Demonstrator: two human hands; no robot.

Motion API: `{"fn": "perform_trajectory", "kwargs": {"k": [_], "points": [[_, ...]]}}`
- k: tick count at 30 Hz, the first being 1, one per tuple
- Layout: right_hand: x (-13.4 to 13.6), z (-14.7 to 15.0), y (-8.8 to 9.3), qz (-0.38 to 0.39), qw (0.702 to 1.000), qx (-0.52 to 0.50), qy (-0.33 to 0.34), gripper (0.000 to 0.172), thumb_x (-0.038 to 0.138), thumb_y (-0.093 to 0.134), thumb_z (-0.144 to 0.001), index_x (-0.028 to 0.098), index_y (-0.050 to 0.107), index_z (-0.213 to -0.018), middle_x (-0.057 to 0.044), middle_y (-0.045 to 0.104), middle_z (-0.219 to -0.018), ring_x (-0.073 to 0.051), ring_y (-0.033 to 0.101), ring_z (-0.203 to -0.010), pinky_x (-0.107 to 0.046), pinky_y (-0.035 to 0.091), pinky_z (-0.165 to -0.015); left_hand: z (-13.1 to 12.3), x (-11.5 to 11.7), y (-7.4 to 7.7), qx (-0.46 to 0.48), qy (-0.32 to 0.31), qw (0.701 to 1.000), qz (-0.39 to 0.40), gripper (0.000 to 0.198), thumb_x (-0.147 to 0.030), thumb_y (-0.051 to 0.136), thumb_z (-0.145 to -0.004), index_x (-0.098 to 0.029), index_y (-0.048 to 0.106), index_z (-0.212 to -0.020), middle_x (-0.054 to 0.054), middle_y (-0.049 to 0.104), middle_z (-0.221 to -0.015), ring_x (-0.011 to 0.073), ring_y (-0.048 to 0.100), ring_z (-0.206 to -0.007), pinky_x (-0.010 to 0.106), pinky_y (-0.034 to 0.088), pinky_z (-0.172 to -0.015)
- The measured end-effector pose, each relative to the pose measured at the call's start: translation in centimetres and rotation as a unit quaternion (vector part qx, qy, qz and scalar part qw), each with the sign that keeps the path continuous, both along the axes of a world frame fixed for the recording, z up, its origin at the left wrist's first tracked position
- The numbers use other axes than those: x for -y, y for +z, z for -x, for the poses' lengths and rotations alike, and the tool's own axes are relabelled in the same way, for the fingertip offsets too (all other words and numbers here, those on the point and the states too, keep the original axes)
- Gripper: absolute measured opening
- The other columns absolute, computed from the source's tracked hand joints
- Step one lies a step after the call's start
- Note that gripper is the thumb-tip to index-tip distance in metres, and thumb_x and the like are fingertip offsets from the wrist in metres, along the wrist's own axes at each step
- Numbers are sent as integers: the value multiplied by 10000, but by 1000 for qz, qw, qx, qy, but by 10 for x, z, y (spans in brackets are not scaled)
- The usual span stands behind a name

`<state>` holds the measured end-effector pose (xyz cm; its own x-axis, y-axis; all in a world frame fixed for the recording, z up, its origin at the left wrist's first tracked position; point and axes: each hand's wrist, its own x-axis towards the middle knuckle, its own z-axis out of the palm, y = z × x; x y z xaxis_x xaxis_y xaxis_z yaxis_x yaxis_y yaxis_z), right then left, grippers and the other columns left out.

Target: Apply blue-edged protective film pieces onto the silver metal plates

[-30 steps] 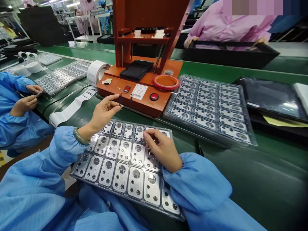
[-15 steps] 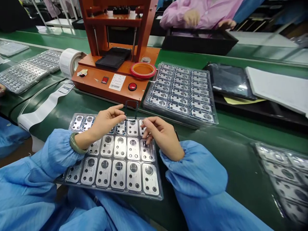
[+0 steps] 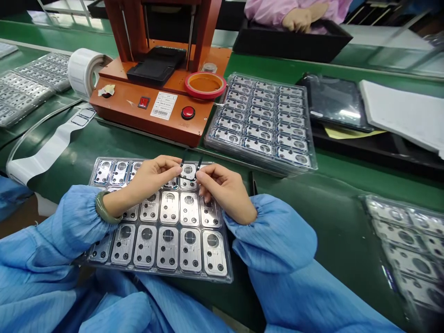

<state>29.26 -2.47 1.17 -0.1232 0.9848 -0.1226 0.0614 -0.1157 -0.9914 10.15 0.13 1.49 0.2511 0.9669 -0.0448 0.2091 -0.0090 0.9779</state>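
**Two hands [image 3: 149, 178] pinched a thin black frame [image 3: 185, 157] over a metal plate [image 3: 188, 172]**

The left hand [image 3: 149, 178] and the right hand [image 3: 225, 192] were close together, and their fingers held the thin black frame from its two sides. The frame was above the top row of a clear plastic tray [image 3: 156, 272], near the middle of this row. The fingers covered the lower part of the frame, so I could not tell if it touched the metal plate under it. The hands also hid some other plates in the top row. A green bangle [image 3: 106, 208] was around the left wrist, and blue sleeves covered both arms.

The tray lay on the green worktop [image 3: 333, 240], near its front edge. Beyond it stood an orange press [image 3: 138, 113] with a red button [image 3: 188, 112], and a full tray [image 3: 207, 143] lay at the right side of the press. A third tray [image 3: 398, 245] was cut off by the right edge of the view. At the top, a co-worker's hand [image 3: 301, 19] was partly cut off, above a black box [image 3: 294, 46].
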Motion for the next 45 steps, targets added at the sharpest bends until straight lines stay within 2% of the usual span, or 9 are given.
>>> {"fn": "perform_trajectory", "kwargs": {"k": [3,7,10,14,20,26,33,37,45], "points": [[2,2,2,-12,1000,11,-8,266,430,665,-763,178,587,-733,43,557,-525,-77,487,-403,-204,415,-384,0,2,0,-5,-2,1000,-14,143,-313,656,-789,-184,662,-727,77,644,-1116,219,608,-1059,418,439,-984],[3,3,4,-30,999,32,-25,243,409,654,-764,181,582,-723,34,555,-573,-75,483,-425,-205,390,-389,-1,5,0,-36,3,997,-70,127,-290,650,-797,-202,649,-706,73,642,-1016,237,530,-1197,404,428,-997],[3,2,3,-46,997,47,-30,227,391,646,-766,184,574,-706,34,562,-604,-72,486,-441,-220,409,-441,-2,4,0,-46,-4,995,-92,144,-279,639,-808,-205,638,-684,65,644,-919,233,532,-1190,396,442,-979],[3,2,1,-57,996,65,-30,191,355,625,-776,188,570,-702,38,553,-609,-78,494,-468,-231,410,-485,-2,3,-1,-55,-4,992,-111,143,-279,638,-815,-198,643,-698,68,635,-924,222,542,-1173,363,464,-940],[3,0,-1,-76,992,89,-38,171,339,616,-780,190,576,-705,23,570,-630,-99,506,-529,-240,404,-508,-2,4,2,-72,13,992,-103,147,-331,655,-802,-187,676,-785,85,589,-1123,218,553,-1152,339,488,-892],[2,-2,-5,-76,987,137,-36,200,363,599,-803,188,598,-706,22,570,-612,-101,493,-519,-246,394,-518,-3,4,-1,-125,-13,988,-85,142,-310,653,-793,-186,685,-731,63,628,-1038,190,603,-1009,335,494,-846],[0,1,-4,-76,968,240,-13,207,324,578,-806,178,594,-659,27,578,-590,-101,494,-534,-240,373,-545,-5,4,-7,-173,-35,978,-111,128,-278,643,-788,-188,681,-706,36,625,-920,162,605,-900,333,489,-837],[-2,0,-2,-66,959,276,2,210,314,569,-799,182,579,-636,21,597,-589,-113,525,-549,-246,378,-567,-6,5,-7,-190,-46,975,-109,129,-269,630,-797,-185,676,-711,36,613,-922,162,598,-903,325,481,-820],[-4,1,-2,-48,958,284,7,206,312,564,-792,186,573,-629,18,605,-596,-124,553,-574,-251,386,-591,-9,6,-7,-206,-50,970,-120,112,-245,627,-796,-186,678,-717,36,614,-925,164,595,-903,335,471,-838]]}}
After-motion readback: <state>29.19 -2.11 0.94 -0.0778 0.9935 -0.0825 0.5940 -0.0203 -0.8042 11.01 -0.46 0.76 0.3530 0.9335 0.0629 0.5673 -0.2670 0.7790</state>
